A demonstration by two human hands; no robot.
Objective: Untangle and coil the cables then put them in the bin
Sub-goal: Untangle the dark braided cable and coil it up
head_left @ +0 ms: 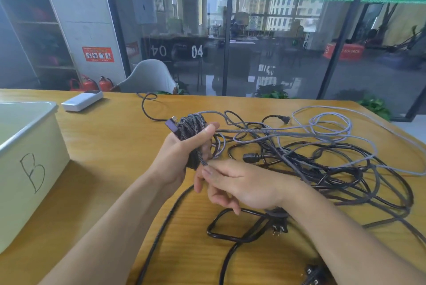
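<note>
Cables (322, 165) tangled on table — left grip (184, 148) holds coil (193, 130), right grip (232, 183) pinches its strand; bin (30, 146) alongside.

On the table (110, 146) we see the bin (30, 146) at far left, a small box (81, 100) behind it, and the cable tangle (322, 160) at right. Between them, our left hand (184, 151) holds a coil (193, 128) above the table; our right hand (235, 183) seems to touch its trailing strand.

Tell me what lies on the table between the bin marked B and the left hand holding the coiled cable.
In the head view, only bare wooden table lies between the bin and the left hand gripping the coiled cable.
</note>
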